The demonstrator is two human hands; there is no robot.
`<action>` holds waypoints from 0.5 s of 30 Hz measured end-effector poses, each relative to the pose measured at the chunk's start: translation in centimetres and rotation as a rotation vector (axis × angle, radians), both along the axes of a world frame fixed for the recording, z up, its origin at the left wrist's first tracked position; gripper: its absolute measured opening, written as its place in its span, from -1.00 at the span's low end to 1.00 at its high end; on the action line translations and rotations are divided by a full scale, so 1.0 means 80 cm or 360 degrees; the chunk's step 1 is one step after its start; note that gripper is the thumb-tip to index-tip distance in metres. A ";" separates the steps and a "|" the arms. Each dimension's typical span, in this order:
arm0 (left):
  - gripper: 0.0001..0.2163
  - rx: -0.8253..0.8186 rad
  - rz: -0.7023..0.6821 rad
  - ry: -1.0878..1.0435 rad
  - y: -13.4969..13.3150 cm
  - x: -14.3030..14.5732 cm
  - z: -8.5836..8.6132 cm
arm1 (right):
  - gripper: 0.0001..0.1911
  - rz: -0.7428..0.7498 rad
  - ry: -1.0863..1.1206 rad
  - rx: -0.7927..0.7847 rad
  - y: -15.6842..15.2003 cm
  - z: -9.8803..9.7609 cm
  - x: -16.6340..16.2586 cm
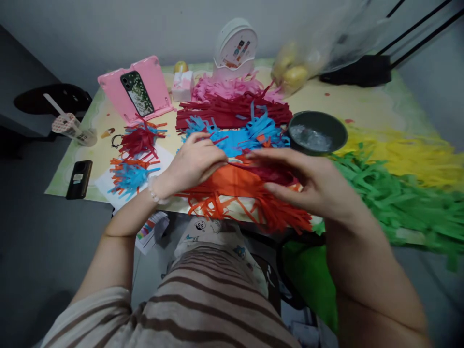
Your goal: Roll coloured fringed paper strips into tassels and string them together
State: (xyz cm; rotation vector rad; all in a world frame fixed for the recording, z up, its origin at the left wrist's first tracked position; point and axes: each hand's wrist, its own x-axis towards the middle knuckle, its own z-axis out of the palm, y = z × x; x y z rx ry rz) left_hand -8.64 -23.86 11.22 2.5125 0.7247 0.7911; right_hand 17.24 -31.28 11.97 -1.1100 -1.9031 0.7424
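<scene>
My left hand (199, 162) is closed in a pinch, its fingertips on one end of a thin dark red paper strip (246, 166). My right hand (308, 179) is slightly blurred, with thumb and fingers apart around the loose dark red paper on the right. Under both hands lies a fringed orange paper sheet (232, 181), its cut strips hanging toward the table's front edge. Just beyond is a fringed blue paper sheet (232, 141), then a stack of dark red fringed paper (232, 112) and pink fringed paper (232, 87).
A dark bowl (317, 133) stands right of the papers. Green fringe (391, 193) and yellow fringe (406, 154) cover the right side. Left are small tassels (132, 176), a pink stand (112, 94) with a phone, another phone (79, 179) and a cup (74, 129). Bagged yellow fruit (293, 75) sits behind.
</scene>
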 end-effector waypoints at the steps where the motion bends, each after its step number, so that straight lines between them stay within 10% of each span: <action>1: -0.73 0.0132 0.0036 0.0005 0.002 0.000 -0.006 | -0.62 -0.0014 0.0020 -0.0114 0.006 0.000 0.000; 7: -0.81 0.0026 -0.0001 -0.0225 0.005 0.000 -0.028 | -0.58 0.0373 0.0428 -0.0760 0.030 -0.019 -0.035; 15: -0.78 0.0106 0.0368 -0.0466 0.007 0.007 -0.070 | -0.47 0.0010 0.1116 -0.0961 0.015 -0.053 -0.074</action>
